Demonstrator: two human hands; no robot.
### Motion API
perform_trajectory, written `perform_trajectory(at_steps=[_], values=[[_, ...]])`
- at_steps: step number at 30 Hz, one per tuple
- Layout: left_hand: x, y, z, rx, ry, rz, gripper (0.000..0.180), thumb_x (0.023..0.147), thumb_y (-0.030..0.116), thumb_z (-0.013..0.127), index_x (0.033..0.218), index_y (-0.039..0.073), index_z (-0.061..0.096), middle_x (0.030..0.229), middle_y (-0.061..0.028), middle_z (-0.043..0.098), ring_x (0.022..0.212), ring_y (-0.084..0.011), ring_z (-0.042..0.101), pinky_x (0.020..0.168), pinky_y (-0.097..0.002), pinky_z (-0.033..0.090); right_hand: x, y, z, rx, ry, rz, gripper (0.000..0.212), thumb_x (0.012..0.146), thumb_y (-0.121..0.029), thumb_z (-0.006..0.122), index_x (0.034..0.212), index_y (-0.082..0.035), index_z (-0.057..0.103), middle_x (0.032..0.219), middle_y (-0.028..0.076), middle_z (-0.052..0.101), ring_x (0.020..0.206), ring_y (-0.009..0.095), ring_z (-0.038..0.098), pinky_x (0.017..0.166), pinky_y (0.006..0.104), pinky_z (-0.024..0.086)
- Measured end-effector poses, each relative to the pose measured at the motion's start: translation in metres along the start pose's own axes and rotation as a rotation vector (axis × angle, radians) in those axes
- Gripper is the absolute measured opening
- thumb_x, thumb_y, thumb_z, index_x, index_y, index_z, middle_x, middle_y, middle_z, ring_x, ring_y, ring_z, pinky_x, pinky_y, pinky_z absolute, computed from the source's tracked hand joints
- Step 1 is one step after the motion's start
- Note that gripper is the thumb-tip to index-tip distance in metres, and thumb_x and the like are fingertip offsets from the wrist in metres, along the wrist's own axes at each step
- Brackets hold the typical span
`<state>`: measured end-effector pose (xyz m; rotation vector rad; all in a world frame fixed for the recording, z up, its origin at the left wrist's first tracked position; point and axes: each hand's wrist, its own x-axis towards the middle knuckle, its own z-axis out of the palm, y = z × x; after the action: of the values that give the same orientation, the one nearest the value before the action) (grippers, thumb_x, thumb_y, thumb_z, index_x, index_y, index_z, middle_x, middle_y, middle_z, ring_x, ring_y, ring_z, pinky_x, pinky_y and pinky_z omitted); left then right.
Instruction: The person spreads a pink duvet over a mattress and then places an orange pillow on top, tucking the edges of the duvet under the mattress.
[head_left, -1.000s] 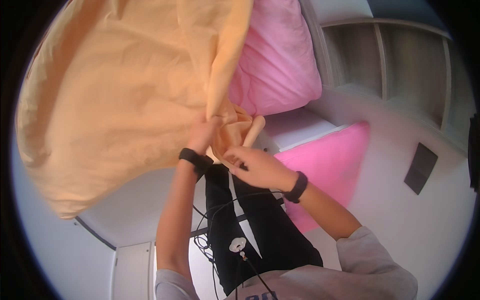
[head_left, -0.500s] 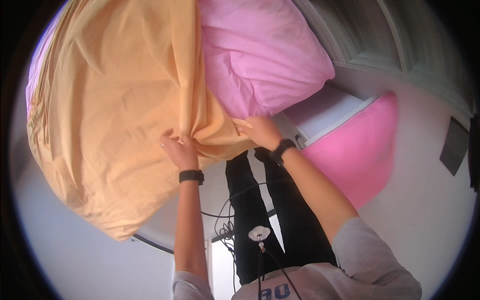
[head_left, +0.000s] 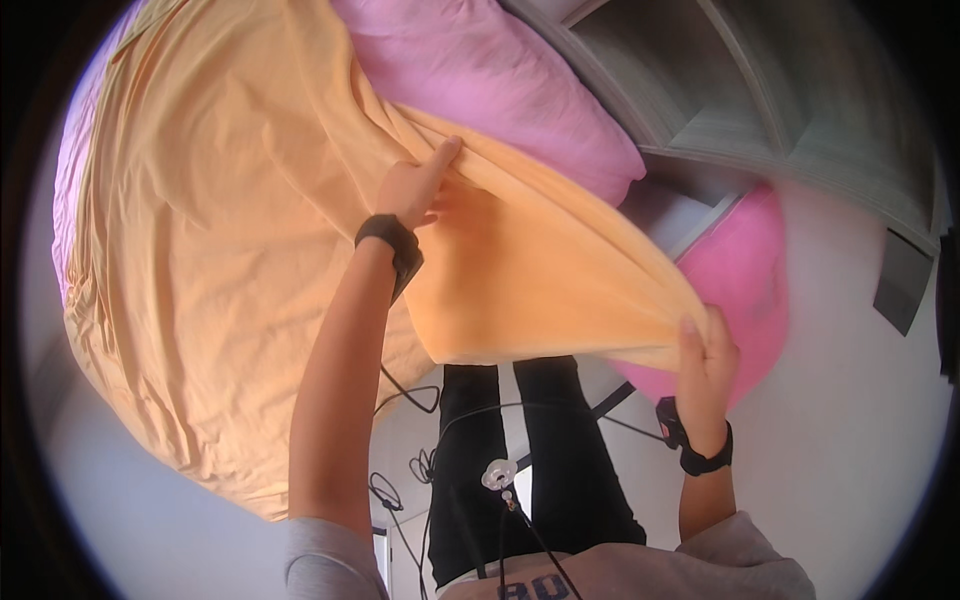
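The left hand (head_left: 415,185) is closed on the edge of an orange sheet (head_left: 220,230), fingers curled over the top of the hem and the thumb pressed against the cloth from below, so the fabric is pinched firmly between them. The right hand (head_left: 705,350) grips the same hem farther along, at a corner of the sheet, its fingers wrapped tight around a gathered fold of the cloth. Between the two hands the hem runs as a taut, slightly sagging line, and below that line a flap of the sheet hangs down in front of the person's legs. Both wrists carry a black band, the left band (head_left: 390,240) just under the hand and the right band (head_left: 700,455) lower on the forearm. From the left hand outward the sheet spreads wide to the left and down, wrinkled and billowing, covering most of the left half of the view. Above the hem lies a light pink pillow (head_left: 500,80), touching the sheet along its lower side. Behind the right hand sits a brighter pink cushion (head_left: 755,270), partly hidden by the hand and the sheet corner. Grey shelves (head_left: 740,90) stand at the upper right, beyond the pillow. Thin black cables (head_left: 440,440) hang down over the person's black trousers (head_left: 540,460).
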<state>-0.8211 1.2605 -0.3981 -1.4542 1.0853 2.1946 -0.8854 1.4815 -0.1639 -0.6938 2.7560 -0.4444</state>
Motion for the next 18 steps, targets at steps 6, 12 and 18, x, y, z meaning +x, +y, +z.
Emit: perform_trajectory(at_steps=[6,12,18], values=[[0.062,0.047,0.038,-0.261,-0.044,0.425,0.020,0.078,0.020,0.051,0.092,0.005,0.054,0.088,-0.0028,0.054,0.077,-0.0110,0.051,0.070,-0.0243,0.041,0.047,0.024,-0.023,0.412,0.136,0.514,0.025,0.088,-0.022,0.040,0.098,0.001,0.045,0.082,0.007,0.053,0.073,0.016,0.056,0.063,0.0236,0.046],[0.087,0.044,0.074,-0.189,-0.199,0.749,0.023,0.078,0.011,0.048,0.100,0.007,0.052,0.095,-0.0006,0.053,0.086,-0.0103,0.046,0.077,-0.0246,0.037,0.076,0.120,0.043,0.869,0.337,0.335,0.025,0.088,-0.009,0.033,0.101,0.012,0.038,0.105,0.019,0.045,0.102,0.030,0.048,0.094,0.0322,0.037],[0.109,0.079,0.126,0.466,-0.031,0.976,0.034,0.071,0.008,0.047,0.105,0.011,0.051,0.106,-0.0058,0.050,0.099,-0.0201,0.044,0.085,-0.0291,0.036,0.157,0.192,0.050,1.101,0.356,0.639,0.027,0.086,-0.003,0.031,0.107,0.013,0.037,0.109,0.021,0.045,0.105,0.029,0.045,0.092,0.0330,0.039]])
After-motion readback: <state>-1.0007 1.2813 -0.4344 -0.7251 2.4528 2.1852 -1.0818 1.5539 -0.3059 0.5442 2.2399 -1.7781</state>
